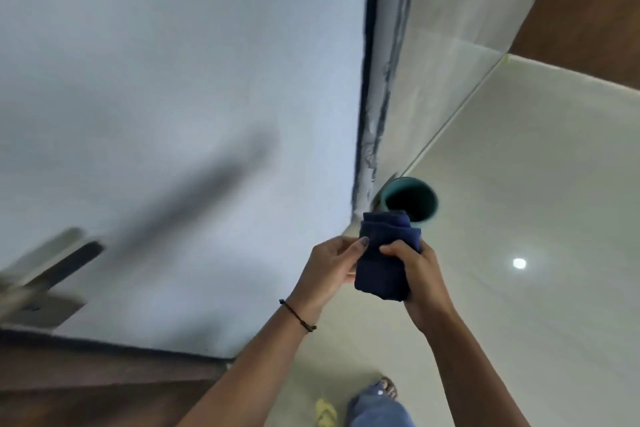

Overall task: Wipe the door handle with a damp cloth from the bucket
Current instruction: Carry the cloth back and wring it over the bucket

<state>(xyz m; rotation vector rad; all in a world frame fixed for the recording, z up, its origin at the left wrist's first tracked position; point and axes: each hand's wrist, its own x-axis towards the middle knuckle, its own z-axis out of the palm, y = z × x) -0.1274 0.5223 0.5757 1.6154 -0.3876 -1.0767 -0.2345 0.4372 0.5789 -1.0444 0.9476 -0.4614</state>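
A folded dark blue cloth (pixel 384 256) is held upright in front of me by both hands. My left hand (pixel 332 267) pinches its left edge with thumb and fingers. My right hand (pixel 419 274) is wrapped around its right side. Just beyond the cloth, a teal bucket (pixel 420 196) stands on the floor against the door frame; its inside looks dark. The door handle (pixel 59 263), a blurred metal lever on a plate, is at the far left on the white door (pixel 173 97), well apart from both hands.
A dark door frame edge (pixel 367 80) runs down beside the bucket. Glossy cream floor tiles (pixel 519 218) spread to the right, with a glass panel behind. My foot in a sandal (pixel 384 392) and a yellow slipper (pixel 325 412) are at the bottom. Brown wood lies at lower left.
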